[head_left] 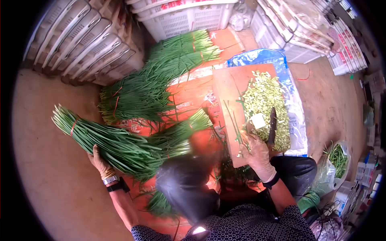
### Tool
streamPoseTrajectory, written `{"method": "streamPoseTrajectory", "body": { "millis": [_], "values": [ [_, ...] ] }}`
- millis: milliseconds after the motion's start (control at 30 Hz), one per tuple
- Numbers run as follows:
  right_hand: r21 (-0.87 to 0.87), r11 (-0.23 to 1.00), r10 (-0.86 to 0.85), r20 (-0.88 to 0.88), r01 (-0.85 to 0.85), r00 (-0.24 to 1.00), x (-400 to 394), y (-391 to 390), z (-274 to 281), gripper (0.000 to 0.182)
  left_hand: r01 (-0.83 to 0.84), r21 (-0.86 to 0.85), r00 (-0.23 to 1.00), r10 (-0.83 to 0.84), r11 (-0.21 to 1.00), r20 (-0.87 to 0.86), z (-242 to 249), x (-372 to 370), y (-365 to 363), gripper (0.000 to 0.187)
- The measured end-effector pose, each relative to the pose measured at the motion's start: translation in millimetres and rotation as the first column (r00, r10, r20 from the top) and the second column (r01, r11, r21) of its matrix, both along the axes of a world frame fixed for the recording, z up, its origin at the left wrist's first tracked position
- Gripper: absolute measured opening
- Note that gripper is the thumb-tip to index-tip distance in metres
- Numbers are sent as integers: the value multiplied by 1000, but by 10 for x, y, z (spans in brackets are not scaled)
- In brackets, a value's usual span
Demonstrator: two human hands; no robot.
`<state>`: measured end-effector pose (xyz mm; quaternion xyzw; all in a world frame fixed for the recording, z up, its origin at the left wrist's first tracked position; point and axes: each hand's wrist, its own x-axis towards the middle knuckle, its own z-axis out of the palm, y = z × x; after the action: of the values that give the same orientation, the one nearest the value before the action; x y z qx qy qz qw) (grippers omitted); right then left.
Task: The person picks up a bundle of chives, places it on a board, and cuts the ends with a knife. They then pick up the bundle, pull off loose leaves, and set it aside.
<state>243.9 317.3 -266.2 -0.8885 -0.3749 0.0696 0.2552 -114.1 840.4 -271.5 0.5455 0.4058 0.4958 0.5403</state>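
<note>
My left hand, in a thin glove, is wrapped round the underside of a long green bundle tied with a red band near its pale ends. On the right, my gloved right hand rests at the board's lower part, fingers bent near a small white block; whether it grips anything is hidden. Chopped pale green pieces cover much of the reddish cutting board. A dark knife lies over the pieces, right of the white block. Loose green stalks lie on the board's left side.
More banded green bundles lie on an orange sheet. White crates stand stacked at the upper left, with others along the back and right. Blue-white plastic lies under the board. A clear bag of greens sits at right.
</note>
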Motion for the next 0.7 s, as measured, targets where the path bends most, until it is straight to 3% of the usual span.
{"method": "streamPoseTrajectory", "body": {
  "millis": [100, 167, 267, 333, 400, 433, 467, 500, 533, 567, 600, 667, 700],
  "values": [
    [-53, 972, -235, -84, 231, 968, -76, -600, 107, 53, 224, 133, 972, -212, 965, -101, 750, 402, -225, 53],
    [-165, 938, -310, 1, 306, 951, -83, -942, -9, 69, 394, 186, 910, -354, 900, -216, 1038, 726, -366, 56],
    [-205, 910, -334, 157, 361, 929, -105, -1252, -303, 90, 672, 133, 688, -548, 728, -475, 1449, 1536, -980, 57],
    [-280, 867, -391, 127, 411, 911, -193, -1229, -352, 90, 840, 74, 479, -670, 537, -568, 1487, 2079, -1450, 58],
    [-324, 839, -453, 32, 438, 891, -237, -1151, -309, 93, 948, 150, 305, -659, 282, -687, 1196, 2522, -1813, 55],
    [-299, 836, -486, -15, 460, 874, -231, -1128, -347, 91, 956, -84, 194, -822, 280, -536, 890, 2672, -1932, 54],
    [-161, 861, -495, -44, 483, 868, -206, -1167, -581, 90, 981, -79, 90, -778, 177, -622, 843, 2851, -2155, 52],
    [-23, 866, -499, -73, 499, 863, -201, -1218, -781, 89, 965, -213, 0, -815, 151, -580, 844, 2971, -2427, 51],
    [137, 834, -457, -369, 534, 809, -131, -1238, -632, 86, 958, -266, -60, -837, 104, -544, 613, 3040, -2506, 52],
    [311, 761, -308, -599, 570, 739, -116, -1263, -676, 82, 946, -320, -121, -854, 55, -506, 306, 3080, -2551, 53],
    [437, 680, -294, -574, 589, 764, -81, -1234, -1026, 70, 937, -349, -172, -828, 31, -534, 166, 3116, -2608, 58],
    [554, 509, -96, -724, 658, 683, -46, -1344, -1277, 51, 912, -410, -266, -769, -5, -581, -60, 3120, -2715, 68],
    [533, 437, 121, -833, 725, 539, -9, -1487, -1135, 43, 931, -363, -193, -785, 43, -588, -173, 3082, -2752, 59]
  ]
}}
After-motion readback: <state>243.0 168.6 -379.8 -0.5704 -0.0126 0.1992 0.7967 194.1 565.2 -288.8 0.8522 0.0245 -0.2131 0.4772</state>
